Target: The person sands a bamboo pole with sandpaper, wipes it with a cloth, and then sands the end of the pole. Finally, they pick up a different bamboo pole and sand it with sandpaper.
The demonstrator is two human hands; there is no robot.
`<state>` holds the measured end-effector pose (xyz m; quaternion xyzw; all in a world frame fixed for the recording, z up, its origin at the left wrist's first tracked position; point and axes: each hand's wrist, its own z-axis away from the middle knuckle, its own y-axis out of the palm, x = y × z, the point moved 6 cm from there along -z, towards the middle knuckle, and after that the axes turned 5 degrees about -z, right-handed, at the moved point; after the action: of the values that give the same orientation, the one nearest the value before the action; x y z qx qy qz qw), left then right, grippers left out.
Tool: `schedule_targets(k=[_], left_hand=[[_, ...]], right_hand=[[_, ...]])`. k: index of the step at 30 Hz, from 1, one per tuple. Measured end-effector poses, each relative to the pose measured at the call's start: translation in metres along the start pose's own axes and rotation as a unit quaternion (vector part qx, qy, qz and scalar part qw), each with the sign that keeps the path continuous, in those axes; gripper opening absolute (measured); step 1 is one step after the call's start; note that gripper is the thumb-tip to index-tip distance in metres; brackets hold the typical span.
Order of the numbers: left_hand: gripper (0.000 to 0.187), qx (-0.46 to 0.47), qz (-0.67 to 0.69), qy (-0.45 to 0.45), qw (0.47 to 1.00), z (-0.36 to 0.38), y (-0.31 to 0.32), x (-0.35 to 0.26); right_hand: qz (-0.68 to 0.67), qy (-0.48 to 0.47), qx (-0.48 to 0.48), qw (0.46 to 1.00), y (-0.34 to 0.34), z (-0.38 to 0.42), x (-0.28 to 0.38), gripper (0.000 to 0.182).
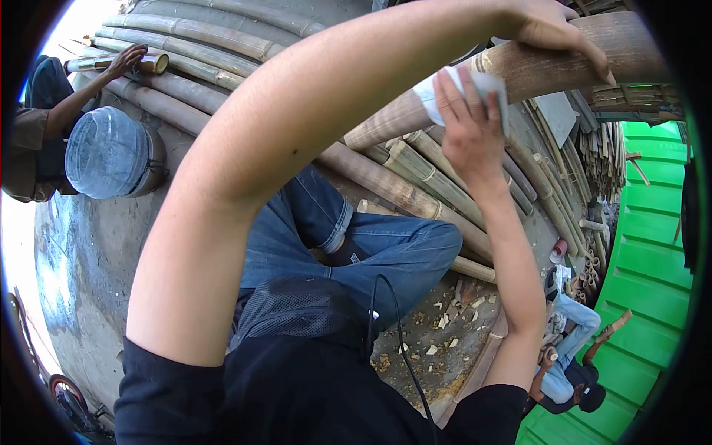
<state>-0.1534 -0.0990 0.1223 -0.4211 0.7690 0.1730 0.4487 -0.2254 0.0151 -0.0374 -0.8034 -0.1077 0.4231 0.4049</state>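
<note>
Grey floor (81,252) spread under the whole place, and ribbed green panels (653,245) closed off one side. Bamboo poles (178,27) lay in a broad row and in a looser pile just ahead of the person, who sat with legs folded in jeans (404,252). One thick, brown pole (530,70) ran slantwise above the pile, from behind the left forearm out to the far right; I could not see what bore its ends. One co-worker (575,371) sat by the panels; another, on the left near a clear jug (104,154), had a hand (127,61) on a short cut length.

That pole looked stiff, hollow and fairly heavy for its length, round enough to roll, and smooth enough to slip under a dry palm. I judged it best taken from above, on the bare stretch beside a joint, with the ridge as a stop. The left hand (565,35) was curled over its top, a finger down the near side; how tightly, I could not tell. The right hand (473,139), fingers nearly straight, pressed a white cloth (485,81) to it. The cloth seemed soft and light, best pinned under flat fingers. Pale shavings (434,348) littered the ground.
</note>
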Motion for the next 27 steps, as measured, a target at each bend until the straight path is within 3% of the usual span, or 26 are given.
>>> schedule_targets(k=[1, 2, 4, 8, 11, 13, 16, 17, 18, 19, 20, 22, 24, 25, 26, 27], left_hand=[[0.085, 0.108, 0.089, 0.037, 0.989, 0.018, -0.011, -0.016], [0.085, 0.102, 0.093, 0.035, 0.99, 0.014, -0.011, -0.013], [0.053, 0.079, 0.033, -0.038, 0.996, 0.002, -0.007, -0.007], [0.066, 0.106, 0.079, 0.017, 0.991, 0.006, -0.006, -0.006], [0.102, -0.049, -0.036, -0.003, 0.998, -0.003, -0.015, 0.009], [0.103, -0.084, -0.075, 0.008, 0.994, 0.0, -0.016, 0.005], [0.096, -0.116, -0.094, 0.039, 0.988, 0.018, -0.021, -0.006], [0.091, -0.111, -0.122, 0.084, 0.983, 0.035, -0.012, -0.023], [0.086, -0.104, -0.15, 0.13, 0.975, 0.044, -0.006, -0.035], [0.077, -0.098, -0.114, 0.026, 0.988, 0.025, -0.007, -0.034], [0.077, -0.096, -0.114, 0.026, 0.989, 0.028, -0.006, -0.032], [0.08, -0.115, -0.214, 0.097, 0.965, 0.046, -0.004, -0.037], [0.082, -0.147, -0.196, 0.048, 0.968, 0.04, -0.003, -0.029], [0.085, -0.172, -0.182, 0.007, 0.968, 0.037, -0.004, -0.026], [0.085, -0.172, -0.182, 0.009, 0.968, 0.037, -0.003, -0.028], [0.086, -0.179, -0.197, -0.023, 0.964, 0.035, -0.003, -0.027]], right_hand=[[-0.003, 0.041, -0.013, 0.999, -0.013, -0.004, -0.016, 0.058], [-0.007, 0.035, -0.01, 0.999, -0.016, -0.005, -0.013, 0.058], [0.006, 0.079, -0.012, 0.997, -0.021, -0.008, -0.013, 0.06], [0.018, -0.062, 0.068, 0.996, 0.006, 0.005, 0.025, 0.059], [-0.009, -0.018, 0.052, 0.998, -0.006, -0.006, -0.004, 0.063], [-0.01, 0.057, -0.022, 0.998, -0.024, -0.016, -0.027, 0.069], [-0.029, 0.094, 0.012, 0.995, -0.022, -0.021, -0.019, 0.059], [-0.013, 0.016, 0.046, 0.999, -0.005, -0.016, -0.005, 0.057], [-0.011, 0.02, 0.043, 0.999, 0.0, -0.011, -0.003, 0.057], [0.006, -0.025, 0.047, 0.999, 0.002, -0.007, 0.005, 0.056], [0.023, -0.072, 0.053, 0.996, 0.004, -0.004, 0.011, 0.055], [-0.003, -0.055, 0.038, 0.998, -0.003, -0.009, -0.005, 0.055], [0.019, 0.095, -0.057, 0.994, -0.031, -0.017, -0.034, 0.055], [-0.007, 0.12, -0.079, 0.99, -0.03, -0.018, -0.036, 0.055], [-0.005, 0.12, -0.08, 0.99, -0.025, -0.013, -0.03, 0.055], [-0.013, 0.051, -0.01, 0.999, -0.008, -0.008, -0.013, 0.055]])
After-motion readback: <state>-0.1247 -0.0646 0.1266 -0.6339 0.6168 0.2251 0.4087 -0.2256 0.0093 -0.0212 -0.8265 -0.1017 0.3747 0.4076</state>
